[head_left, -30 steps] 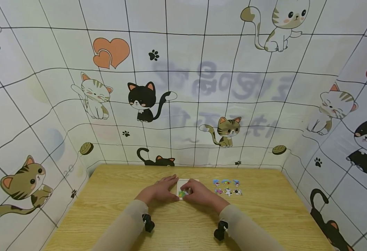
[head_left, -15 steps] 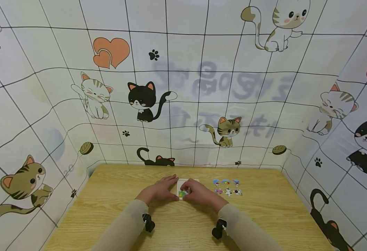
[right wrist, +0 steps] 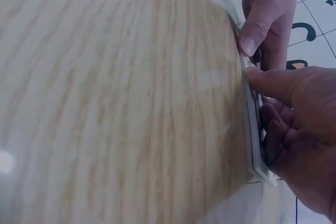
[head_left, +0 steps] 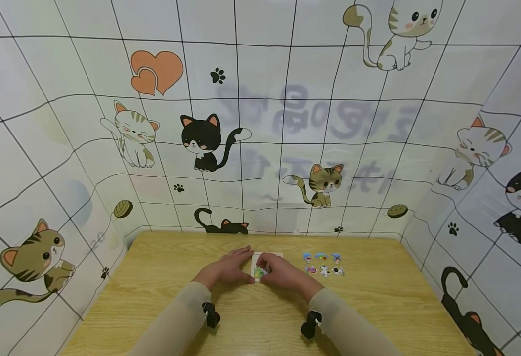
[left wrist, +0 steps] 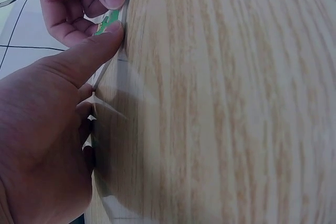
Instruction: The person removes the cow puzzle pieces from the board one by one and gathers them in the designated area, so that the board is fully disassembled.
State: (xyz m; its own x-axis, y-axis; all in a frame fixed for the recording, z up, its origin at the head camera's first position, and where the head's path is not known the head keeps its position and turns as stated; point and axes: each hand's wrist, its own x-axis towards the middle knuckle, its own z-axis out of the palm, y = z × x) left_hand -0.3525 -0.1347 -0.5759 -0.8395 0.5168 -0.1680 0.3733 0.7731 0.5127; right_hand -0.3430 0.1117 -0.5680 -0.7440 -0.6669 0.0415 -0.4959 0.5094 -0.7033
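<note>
A small pale puzzle tray [head_left: 255,257] lies on the wooden table between both hands, with green puzzle pieces [head_left: 258,272] in its near left part. Along the tray's left side rests my left hand [head_left: 227,269], thumb at the near corner and fingers stretched toward the far one. My right hand [head_left: 283,273] bends over the tray from the right, thumb and curled fingers together at a puzzle piece mostly hidden beneath them. In the left wrist view a green piece [left wrist: 109,20] shows between the two thumbs. The right wrist view shows the tray edge [right wrist: 254,135] from low down.
To the right of the tray, several loose puzzle pieces [head_left: 325,271] lie in two rows on the table [head_left: 176,249]. A cat-patterned cloth wall [head_left: 260,198] rises behind the table's far edge and on both sides.
The right wrist has shifted slightly left, while its fingers stay at the same part of the tray. The left hand and loose pieces keep their places; the head view has tilted very slightly.
</note>
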